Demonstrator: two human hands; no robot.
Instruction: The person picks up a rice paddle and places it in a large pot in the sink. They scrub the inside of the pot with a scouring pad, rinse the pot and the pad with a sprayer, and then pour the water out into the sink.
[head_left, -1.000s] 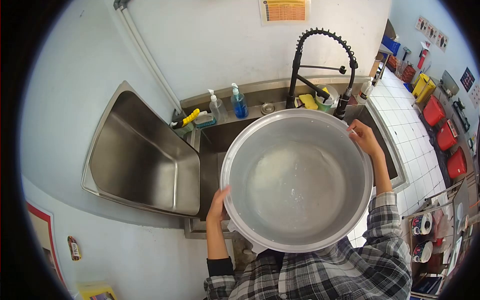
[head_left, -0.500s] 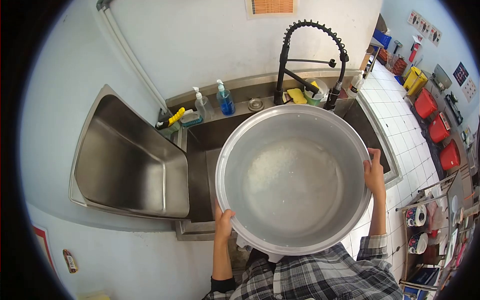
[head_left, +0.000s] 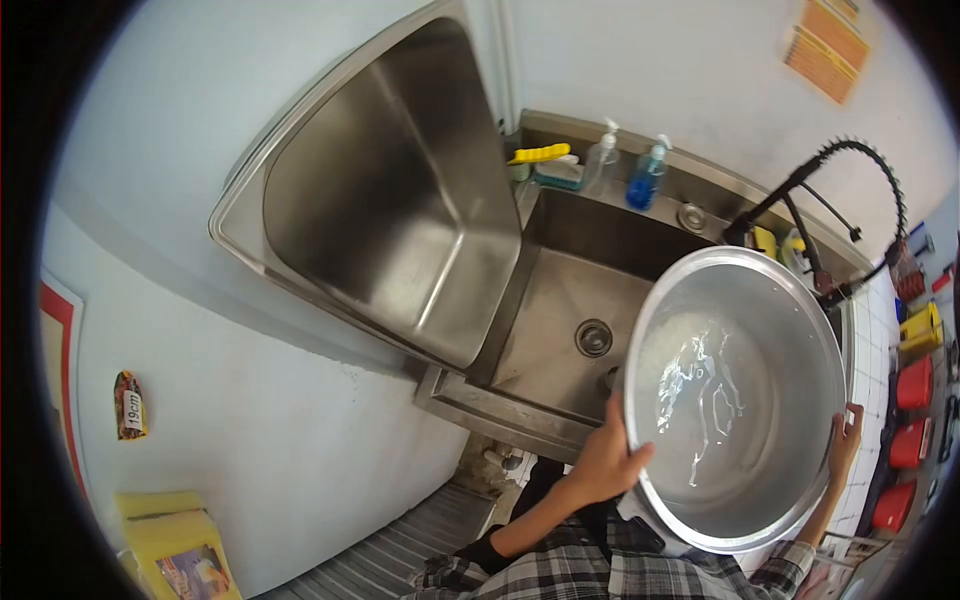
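At the steel sink (head_left: 560, 300) by a pale wall, we hold a large metal pot (head_left: 740, 400).

Our left hand (head_left: 605, 460) grips its rim at eight o'clock, our right hand (head_left: 845, 440) at four; the pot, with cloudy liquid inside, sits at four o'clock from the drain (head_left: 593, 338).

The person wears a plaid shirt (head_left: 650, 577) with checks in black, grey and white, where thin pale lines cross wider dark and light bands. The left sleeve (head_left: 447, 574) has the same pattern, and a plain black band of cloth (head_left: 484, 554) shows beyond its edge on the forearm. The right sleeve (head_left: 786, 568) is plaid too and ends on the forearm. Both hands are bare. Plain black clothing (head_left: 543, 484) shows below the shirt, its full shape hidden.
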